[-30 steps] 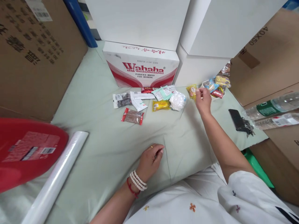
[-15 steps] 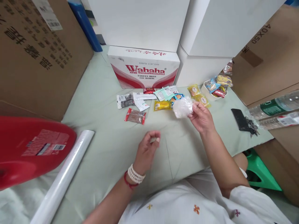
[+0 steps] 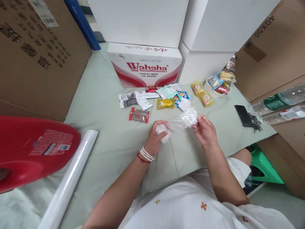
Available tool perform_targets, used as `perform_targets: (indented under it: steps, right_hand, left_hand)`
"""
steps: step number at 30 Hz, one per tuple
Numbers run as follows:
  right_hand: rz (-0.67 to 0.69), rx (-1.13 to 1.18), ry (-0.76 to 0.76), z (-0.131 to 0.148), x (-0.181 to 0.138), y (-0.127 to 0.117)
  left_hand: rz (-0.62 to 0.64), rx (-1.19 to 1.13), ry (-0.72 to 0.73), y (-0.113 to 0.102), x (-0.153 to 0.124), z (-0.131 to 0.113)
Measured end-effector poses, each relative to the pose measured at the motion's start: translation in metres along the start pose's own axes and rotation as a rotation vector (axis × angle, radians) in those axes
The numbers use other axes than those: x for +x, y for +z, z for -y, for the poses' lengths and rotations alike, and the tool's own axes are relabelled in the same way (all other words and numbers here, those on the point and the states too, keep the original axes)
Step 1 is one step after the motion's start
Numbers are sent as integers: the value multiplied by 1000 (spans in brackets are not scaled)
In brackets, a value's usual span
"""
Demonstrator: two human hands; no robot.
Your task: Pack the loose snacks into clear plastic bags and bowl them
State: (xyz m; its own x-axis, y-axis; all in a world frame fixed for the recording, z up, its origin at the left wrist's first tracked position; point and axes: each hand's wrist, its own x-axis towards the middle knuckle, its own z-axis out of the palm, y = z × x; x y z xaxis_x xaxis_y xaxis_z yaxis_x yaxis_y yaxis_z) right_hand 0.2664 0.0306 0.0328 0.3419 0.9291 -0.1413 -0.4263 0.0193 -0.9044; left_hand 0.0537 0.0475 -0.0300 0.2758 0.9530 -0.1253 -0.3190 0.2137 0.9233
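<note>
My right hand (image 3: 205, 131) pinches a crumpled clear plastic bag (image 3: 189, 118) between thumb and fingers. The bag stretches leftward toward my left hand (image 3: 154, 138), which is closed round a whitish, roundish bundle (image 3: 162, 131). Blur hides what the bundle is and whether it joins the bag. Just beyond the hands lie several snack packets: a red-ended brown one (image 3: 138, 115), a yellow one (image 3: 165, 104), a blue one (image 3: 182, 97) partly behind the bag, and a pale green one (image 3: 168, 92).
A Wahaha water carton (image 3: 145, 66) stands behind the packets. Two yellow packets (image 3: 206, 99) lie near a white bowl (image 3: 212, 92) of snacks. Plastic bottles (image 3: 276, 103) and a black phone (image 3: 241, 115) are at right. A white roll (image 3: 69, 178) and red container (image 3: 38, 149) are left.
My left hand has moved right and up and now grips a whitish bundle; before, it held nothing visible. The plastic in my right hand has gone from a compact wad to stretched out.
</note>
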Motion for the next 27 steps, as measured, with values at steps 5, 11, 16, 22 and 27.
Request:
perform_targets:
  steps: [5, 11, 16, 22, 27]
  right_hand:
    - [-151, -37, -299, 19, -12, -18]
    - [56, -614, -522, 2, -60, -4]
    - [709, -837, -629, -22, -90, 7]
    - [3, -752, -257, -30, -40, -13]
    - [145, -825, -43, -63, 18, 8]
  left_hand:
    - [-116, 414, 369, -2, -13, -16]
    - [236, 127, -62, 7, -25, -15]
    - [206, -300, -322, 12, -21, -5]
    - [125, -374, -184, -4, -12, -15]
    - [131, -415, -133, -9, -12, -16]
